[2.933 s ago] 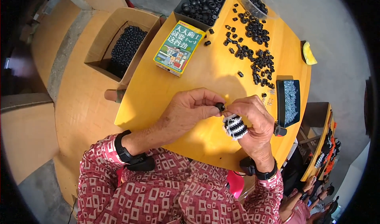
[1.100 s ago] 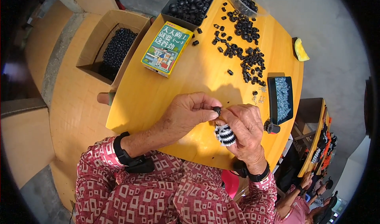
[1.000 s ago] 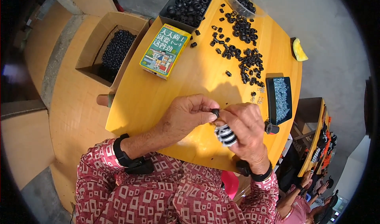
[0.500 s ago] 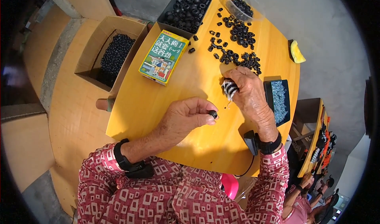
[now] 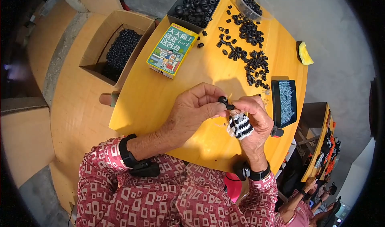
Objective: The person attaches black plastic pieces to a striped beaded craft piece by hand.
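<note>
My left hand (image 5: 186, 112) pinches a small round black part (image 5: 223, 100), seemingly a bead, between thumb and fingertips. Close against it, my right hand (image 5: 260, 124) grips a small black-and-white striped knitted piece (image 5: 242, 126), which hangs below its fingertips. Another small black part (image 5: 230, 106) sits between the two hands' fingertips, touching the round one. Whether the parts are joined to each other or to the knitting is hidden by the fingers. Both hands are closed and meet above the yellow table (image 5: 160, 110).
Loose black parts (image 5: 256, 64) lie across the far right. Behind them stand a black bin (image 5: 186, 24) of black beads and a clear tub (image 5: 270, 12). A green-yellow box (image 5: 172, 50), a cardboard box (image 5: 90, 58) and a black tray (image 5: 276, 110) of bluish bits flank my hands. Someone's arm (image 5: 294, 203) shows lower right.
My right hand has come down toward me with the striped piece and met my left hand. Another black part now shows at the fingertips. The view has shifted slightly.
</note>
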